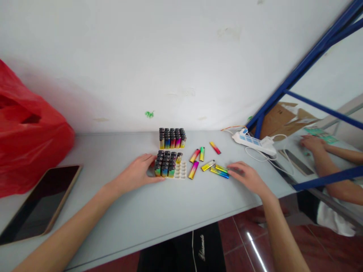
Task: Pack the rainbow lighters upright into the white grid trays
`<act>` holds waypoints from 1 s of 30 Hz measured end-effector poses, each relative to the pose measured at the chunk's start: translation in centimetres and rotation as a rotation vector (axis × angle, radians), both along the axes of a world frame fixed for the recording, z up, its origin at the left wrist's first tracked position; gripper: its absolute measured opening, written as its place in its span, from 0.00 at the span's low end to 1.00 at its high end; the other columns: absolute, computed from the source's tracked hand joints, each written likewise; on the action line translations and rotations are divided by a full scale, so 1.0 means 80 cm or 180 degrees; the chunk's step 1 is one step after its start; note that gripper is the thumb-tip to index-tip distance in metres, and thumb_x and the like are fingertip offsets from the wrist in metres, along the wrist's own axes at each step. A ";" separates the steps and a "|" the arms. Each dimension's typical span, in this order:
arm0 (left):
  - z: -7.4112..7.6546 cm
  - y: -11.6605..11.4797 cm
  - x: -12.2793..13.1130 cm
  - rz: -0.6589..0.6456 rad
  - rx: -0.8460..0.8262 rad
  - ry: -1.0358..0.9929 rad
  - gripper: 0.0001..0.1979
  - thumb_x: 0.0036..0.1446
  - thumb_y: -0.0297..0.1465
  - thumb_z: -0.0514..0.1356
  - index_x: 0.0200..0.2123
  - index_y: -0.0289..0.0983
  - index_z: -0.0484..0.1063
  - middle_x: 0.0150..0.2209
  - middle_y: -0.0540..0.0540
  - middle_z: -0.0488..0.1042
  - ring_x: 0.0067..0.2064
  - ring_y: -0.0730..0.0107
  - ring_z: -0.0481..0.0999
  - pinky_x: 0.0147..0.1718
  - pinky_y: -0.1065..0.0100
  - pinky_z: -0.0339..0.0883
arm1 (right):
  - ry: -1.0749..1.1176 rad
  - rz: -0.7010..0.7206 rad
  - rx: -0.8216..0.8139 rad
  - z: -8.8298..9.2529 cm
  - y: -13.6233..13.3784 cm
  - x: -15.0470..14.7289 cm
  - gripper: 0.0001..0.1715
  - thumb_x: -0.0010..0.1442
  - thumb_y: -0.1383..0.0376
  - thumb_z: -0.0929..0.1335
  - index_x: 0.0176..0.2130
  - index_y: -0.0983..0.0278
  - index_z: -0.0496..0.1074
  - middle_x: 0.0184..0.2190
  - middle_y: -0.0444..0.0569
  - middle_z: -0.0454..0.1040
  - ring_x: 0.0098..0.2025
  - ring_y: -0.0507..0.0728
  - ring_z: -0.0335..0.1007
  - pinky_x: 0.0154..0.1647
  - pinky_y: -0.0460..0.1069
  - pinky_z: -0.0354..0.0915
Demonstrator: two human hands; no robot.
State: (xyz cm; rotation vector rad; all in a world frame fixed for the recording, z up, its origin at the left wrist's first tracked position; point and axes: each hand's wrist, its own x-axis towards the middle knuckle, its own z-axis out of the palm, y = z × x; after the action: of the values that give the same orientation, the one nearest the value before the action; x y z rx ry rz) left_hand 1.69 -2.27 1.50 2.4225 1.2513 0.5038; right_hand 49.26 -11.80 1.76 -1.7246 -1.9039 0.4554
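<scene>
My left hand [138, 170] is curled round the left side of a white tray [180, 174], thumb along its front edge and fingers at its side. Rows of upright black-topped lighters [165, 164] fill the tray's left part, and one yellow lighter [179, 158] stands near the back of its right part. The other slots at the right show bare. On the table, my right hand [244, 175] is at the ends of a green-yellow lighter [222, 168] and a blue-yellow lighter [219, 173], thumb and fingers apart. Both lighters lie flat.
A full block of lighters [172, 138] stands behind the tray. Several loose lighters, among them a pink-yellow one [193, 170], lie right of it. A power strip [254, 144] with cables sits farther right by a blue frame [283, 90]. At left are a phone [41, 204] and red bag [28, 132].
</scene>
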 end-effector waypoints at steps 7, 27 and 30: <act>0.004 -0.001 0.000 -0.0019 -0.0041 0.0086 0.30 0.52 0.58 0.70 0.43 0.37 0.76 0.45 0.39 0.80 0.46 0.48 0.80 0.51 0.51 0.75 | 0.0030 -0.0027 0.0181 -0.015 -0.005 -0.005 0.21 0.68 0.45 0.71 0.43 0.57 0.84 0.44 0.55 0.83 0.47 0.65 0.80 0.50 0.60 0.75; 0.004 -0.002 0.000 -0.0057 0.0020 0.0095 0.27 0.53 0.54 0.72 0.42 0.37 0.75 0.45 0.37 0.80 0.48 0.45 0.80 0.50 0.49 0.77 | 0.3060 0.0272 0.0461 0.068 0.109 -0.170 0.27 0.69 0.35 0.66 0.46 0.53 0.67 0.26 0.39 0.68 0.25 0.54 0.67 0.31 0.51 0.71; 0.002 -0.002 -0.001 -0.0051 0.0049 0.0107 0.28 0.54 0.54 0.71 0.44 0.37 0.76 0.45 0.38 0.80 0.48 0.45 0.80 0.50 0.50 0.77 | 0.2573 0.0689 0.0004 0.058 0.123 -0.213 0.28 0.69 0.35 0.65 0.44 0.54 0.67 0.22 0.34 0.57 0.20 0.52 0.52 0.21 0.47 0.58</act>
State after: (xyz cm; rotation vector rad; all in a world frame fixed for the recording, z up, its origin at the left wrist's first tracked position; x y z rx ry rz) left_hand 1.63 -2.44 1.67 2.4614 1.2451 0.4717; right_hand 32.25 -1.97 6.41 -1.0702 -1.4685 1.0436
